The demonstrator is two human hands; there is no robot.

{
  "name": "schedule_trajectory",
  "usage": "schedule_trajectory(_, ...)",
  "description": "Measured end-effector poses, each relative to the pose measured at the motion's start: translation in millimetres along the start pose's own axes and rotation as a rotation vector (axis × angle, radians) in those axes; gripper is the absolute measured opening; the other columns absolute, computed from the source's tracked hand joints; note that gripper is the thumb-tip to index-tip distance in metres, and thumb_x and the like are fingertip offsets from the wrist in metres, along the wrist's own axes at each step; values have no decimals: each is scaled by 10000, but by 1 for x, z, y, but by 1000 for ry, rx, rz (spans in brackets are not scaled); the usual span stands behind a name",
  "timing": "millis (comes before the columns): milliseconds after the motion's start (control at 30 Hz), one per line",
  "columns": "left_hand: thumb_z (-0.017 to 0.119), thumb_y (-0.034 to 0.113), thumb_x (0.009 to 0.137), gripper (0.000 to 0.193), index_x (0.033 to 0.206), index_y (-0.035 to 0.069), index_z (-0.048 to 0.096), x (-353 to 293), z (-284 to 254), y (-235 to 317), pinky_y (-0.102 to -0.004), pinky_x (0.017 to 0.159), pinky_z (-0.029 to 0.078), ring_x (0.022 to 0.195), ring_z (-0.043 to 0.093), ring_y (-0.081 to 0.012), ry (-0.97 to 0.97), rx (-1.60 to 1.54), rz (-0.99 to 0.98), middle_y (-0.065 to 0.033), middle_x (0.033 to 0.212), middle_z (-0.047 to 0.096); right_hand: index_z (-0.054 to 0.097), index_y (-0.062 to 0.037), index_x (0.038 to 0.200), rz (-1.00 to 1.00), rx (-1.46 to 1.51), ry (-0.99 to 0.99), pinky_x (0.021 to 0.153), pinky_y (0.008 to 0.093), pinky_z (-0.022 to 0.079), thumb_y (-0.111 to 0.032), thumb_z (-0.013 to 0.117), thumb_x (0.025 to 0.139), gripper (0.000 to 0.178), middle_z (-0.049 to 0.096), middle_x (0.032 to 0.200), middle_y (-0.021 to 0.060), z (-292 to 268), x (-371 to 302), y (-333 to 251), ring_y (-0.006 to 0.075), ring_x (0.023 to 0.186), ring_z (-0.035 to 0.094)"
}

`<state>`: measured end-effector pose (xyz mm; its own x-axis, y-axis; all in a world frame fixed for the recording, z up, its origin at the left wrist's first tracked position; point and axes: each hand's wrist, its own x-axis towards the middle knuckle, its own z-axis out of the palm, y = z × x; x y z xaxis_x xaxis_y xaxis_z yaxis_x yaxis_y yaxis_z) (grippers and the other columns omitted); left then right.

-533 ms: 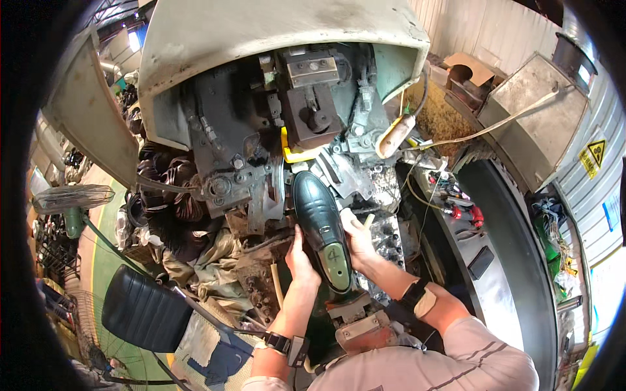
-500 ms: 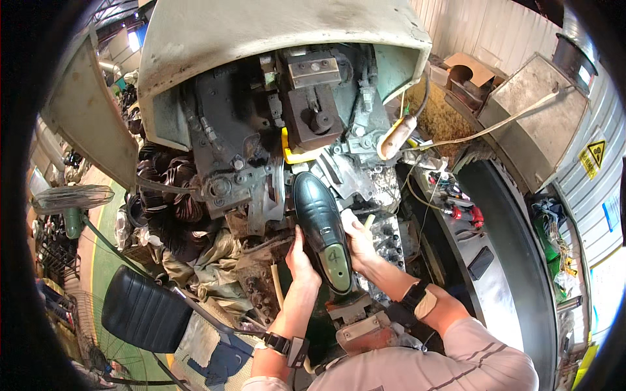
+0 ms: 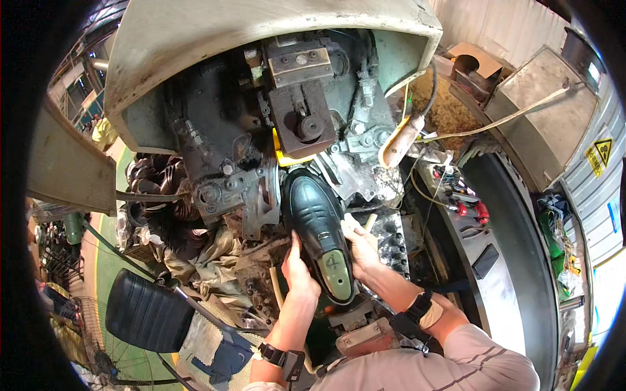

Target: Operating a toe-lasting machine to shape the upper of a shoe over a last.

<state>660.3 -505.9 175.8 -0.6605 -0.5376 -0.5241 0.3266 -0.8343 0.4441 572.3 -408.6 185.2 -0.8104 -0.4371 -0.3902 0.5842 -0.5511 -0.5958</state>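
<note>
Black shoe (image 3: 312, 203) pinched between left hand (image 3: 300, 272) and right hand (image 3: 360, 249) — one per side — its toe just beside yellow bracket (image 3: 292, 158). Green last (image 3: 338, 277) in shoe bears dark mark, too blurred to read; yellow warning sign (image 3: 599, 157) on right wall (image 3: 588, 207).

Shoe (image 3: 314, 207), centre: glossy black; the form (image 3: 335, 275) inside it shows green. Hood (image 3: 274, 23), top: cream. Bracket (image 3: 287, 156), upper centre: yellow. Chair back (image 3: 150, 311), lower left: black, ribbed. Floor (image 3: 109, 225), left: green, yellow-lined. Shirt (image 3: 417, 371), bottom: pale pinkish grey, dark-striped. Sign (image 3: 602, 154), right: yellow and black.
</note>
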Motion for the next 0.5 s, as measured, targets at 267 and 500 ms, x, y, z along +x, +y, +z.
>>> schedule_trajectory(267,593,417,1006,469,1229,6,628,4,-3,-6,-439,920,545,1034,674,-267,-46,-8,-25,-117,1197,681,603,-22,1262,88,78,-36,826,360,607,-56,658,960,309,711,1100,103,-10,11,3,200,927,706)
schedule_trajectory(500,542,375,1039,421,1242,14,619,23,-13,-11,-425,905,550,1005,684,-259,-81,-34,5,-105,1169,692,625,-40,1245,77,54,-95,884,352,585,-41,639,963,282,707,1140,81,-22,27,13,189,981,694)
